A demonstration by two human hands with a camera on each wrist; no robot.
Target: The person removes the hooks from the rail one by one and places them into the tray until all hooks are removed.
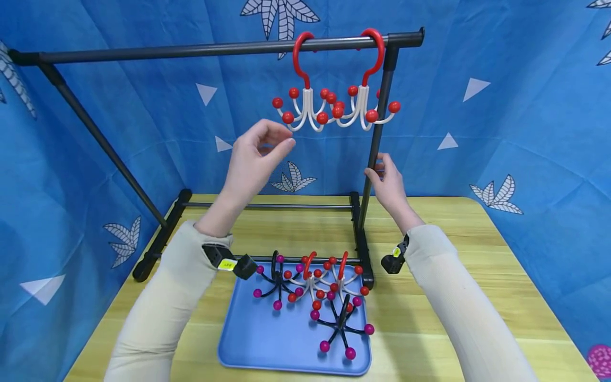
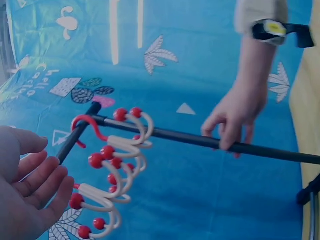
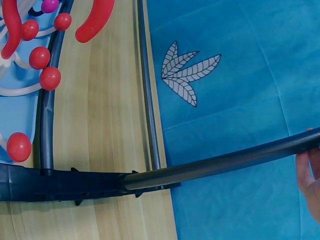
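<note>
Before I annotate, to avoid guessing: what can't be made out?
- Head view: some fingertips of the right hand, behind the post.
- Right wrist view: most of that hand, past right edge.
- Right wrist view: most of the tray, past left edge.
- Head view: text on left label, too small.

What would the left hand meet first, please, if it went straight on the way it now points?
In the head view, the left hand would probably meet the leftmost white hanger on the rail first, though depth is unclear.
</note>
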